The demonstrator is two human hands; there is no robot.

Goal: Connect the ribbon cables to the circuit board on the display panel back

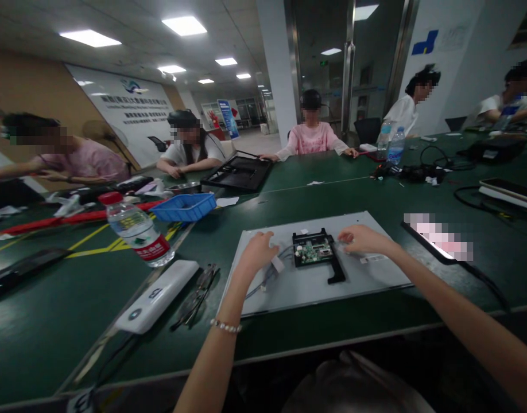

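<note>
A flat grey panel (281,295) lies in front of me on the table. On its middle rests a black plastic bracket (336,269) with a green circuit board (313,252) in it. My left hand (260,252) hovers left of the board, above grey cables (267,278) with a white tag; its fingers are loosely bent and apart, with nothing seen in them. On the other side, my right hand (364,240) is close to the bracket's right edge, fingers lightly curled and apart, and no object shows in it. Whether it touches the bracket is unclear.
Left of the panel are eyeglasses (197,298), a white power bank (158,295), a water bottle (138,232) and a blue bin (183,206). A lit phone (436,238) with a cable lies right. Across the table, a person holds a black frame (240,171); several others sit around.
</note>
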